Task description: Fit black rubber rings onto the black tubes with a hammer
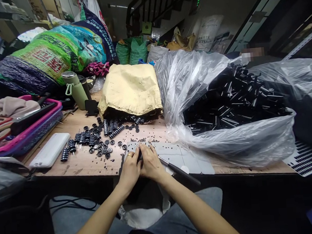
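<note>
My left hand [130,169], with a ring on one finger, and my right hand [151,162] meet at the table's front edge. Their fingers are closed round a small black piece [140,155], mostly covered by them. Beside my right wrist lies a dark-handled tool [181,171] with a thin metal shaft. Under the hands is a grey sheet [172,154]. Tiny black rings [141,140] are scattered just beyond my fingertips. Loose black discs [103,147] and stacked, ribbed black rollers [84,138] sit to the left.
A large clear plastic bag [193,73] of black tubular parts [233,101] fills the right. A yellowish sack [131,88] stands behind the hands. Leftward are a white power bank [50,150], a green flask [76,91] and a pink basket [54,110].
</note>
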`<action>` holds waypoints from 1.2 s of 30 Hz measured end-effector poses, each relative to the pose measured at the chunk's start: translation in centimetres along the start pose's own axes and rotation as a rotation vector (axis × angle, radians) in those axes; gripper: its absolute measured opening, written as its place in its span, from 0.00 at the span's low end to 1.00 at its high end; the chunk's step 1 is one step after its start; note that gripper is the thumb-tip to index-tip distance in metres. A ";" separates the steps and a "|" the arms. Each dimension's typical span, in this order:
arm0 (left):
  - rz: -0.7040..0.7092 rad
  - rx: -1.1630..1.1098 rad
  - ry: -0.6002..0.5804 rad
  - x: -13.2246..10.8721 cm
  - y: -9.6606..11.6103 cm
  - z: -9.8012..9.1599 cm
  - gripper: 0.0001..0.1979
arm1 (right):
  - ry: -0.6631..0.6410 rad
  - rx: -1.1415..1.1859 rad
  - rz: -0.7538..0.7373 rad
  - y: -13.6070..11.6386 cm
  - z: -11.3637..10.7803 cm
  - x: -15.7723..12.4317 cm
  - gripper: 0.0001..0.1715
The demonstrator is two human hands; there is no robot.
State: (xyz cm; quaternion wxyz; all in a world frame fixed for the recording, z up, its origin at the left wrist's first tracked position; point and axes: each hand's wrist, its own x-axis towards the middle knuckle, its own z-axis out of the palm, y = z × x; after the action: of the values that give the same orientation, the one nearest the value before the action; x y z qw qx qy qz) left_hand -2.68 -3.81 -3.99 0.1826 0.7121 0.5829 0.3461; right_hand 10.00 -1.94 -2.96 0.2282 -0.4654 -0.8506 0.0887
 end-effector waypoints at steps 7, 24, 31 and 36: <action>0.321 0.187 -0.024 0.1 -3.5 -0.7 0.17 | -0.098 -0.373 0.375 4.6 -4.4 -6.5 0.13; 0.454 0.454 -0.160 0.1 1.3 2.7 0.21 | -0.047 0.009 0.590 -0.6 -9.0 -6.8 0.23; 0.436 0.447 -0.193 -0.6 1.3 5.4 0.26 | -0.265 -0.055 0.374 -3.4 -5.9 -5.1 0.23; 0.310 0.321 -0.212 1.4 1.9 4.4 0.19 | -0.235 -0.115 0.460 -2.0 -5.8 -4.5 0.23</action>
State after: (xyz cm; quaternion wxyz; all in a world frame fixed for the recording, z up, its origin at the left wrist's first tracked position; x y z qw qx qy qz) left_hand 1.89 -2.36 -5.35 0.0720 0.8452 0.4920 0.1961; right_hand 13.33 -7.16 1.44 0.0746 -0.6453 -0.7467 0.1431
